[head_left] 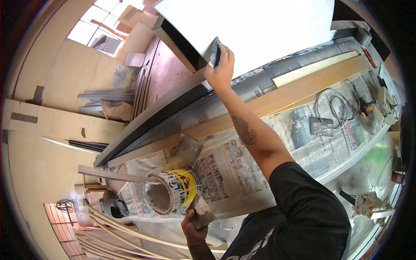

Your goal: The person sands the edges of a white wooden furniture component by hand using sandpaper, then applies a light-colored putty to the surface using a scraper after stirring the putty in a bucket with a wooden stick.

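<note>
My right hand (222, 67) reaches up to the corner of a large white board (264, 30). Its fingers are closed on a thin, dark flat piece (214, 53), like a spreader, that touches the board's edge. Low in the picture, my left hand (194, 229) grips a flat, smeared putty scraper (203, 212) by its lower end. Just above it a yellow and white tub (184, 186) lies tilted, its grey-coated mouth to the left. A wooden stick (115, 174) sticks out past the tub's mouth. A greyish square plate (189, 150) rests behind the tub.
Newspaper (234, 171) covers the table. Long planks (316, 82) and a dark curved strip (151, 115) lie between me and the board. At the right are a coiled cable (333, 106) and a dark speckled block (321, 126). Wooden strips (117, 229) stand at lower left.
</note>
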Motion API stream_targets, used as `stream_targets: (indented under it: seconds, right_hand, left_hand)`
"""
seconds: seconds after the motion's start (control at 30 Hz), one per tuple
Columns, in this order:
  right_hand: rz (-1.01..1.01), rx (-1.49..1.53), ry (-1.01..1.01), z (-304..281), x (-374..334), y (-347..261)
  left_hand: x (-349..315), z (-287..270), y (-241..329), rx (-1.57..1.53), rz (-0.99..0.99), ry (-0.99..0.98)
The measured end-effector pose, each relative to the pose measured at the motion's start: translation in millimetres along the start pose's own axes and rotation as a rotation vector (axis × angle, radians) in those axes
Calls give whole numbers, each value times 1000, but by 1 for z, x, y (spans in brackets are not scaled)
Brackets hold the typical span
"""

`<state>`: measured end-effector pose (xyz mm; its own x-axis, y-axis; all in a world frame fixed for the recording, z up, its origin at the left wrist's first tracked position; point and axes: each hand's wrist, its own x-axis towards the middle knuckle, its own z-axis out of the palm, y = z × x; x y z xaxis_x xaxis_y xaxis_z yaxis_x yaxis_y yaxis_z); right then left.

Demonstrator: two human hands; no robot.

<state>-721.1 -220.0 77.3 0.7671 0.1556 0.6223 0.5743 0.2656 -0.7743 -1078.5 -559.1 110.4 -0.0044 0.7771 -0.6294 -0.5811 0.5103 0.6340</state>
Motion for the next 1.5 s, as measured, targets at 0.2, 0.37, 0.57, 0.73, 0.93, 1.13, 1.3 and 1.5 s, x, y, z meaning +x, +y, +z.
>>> stream_targets:
  seconds: [0.2, 0.37, 0.57, 0.73, 0.93, 1.13, 1.3, 1.5]
  right_hand:
    - [-32, -14, -46, 22, -46, -18]
    - [-240, -144, -345, -3, -70, 13]
    - [35, -81, -155, -61, -30, 47]
    - [447, 262, -84, -41, 5, 67]
    - [-32, 195, -406, -11, -54, 4]
    - [-230, 697, -906, -168, -74, -138]
    - [-230, 844, -1300, -303, -93, -162]
    - [74, 326, -1391, -371, -93, -81]
  left_hand:
    - [-15, -25, 7, -49, -23, 131]
    - [-20, -40, 14, -31, -7, -29]
    - [-24, -48, 10, -54, 49, 28]
    - [-30, -50, 0, -63, 21, -25]
    - [-48, 6, -7, -71, 93, -98]
    - [-28, 9, -4, -320, -6, -255]
    - [-16, 40, -22, -243, -200, -509]
    - [-49, 116, -29, -65, 128, -481]
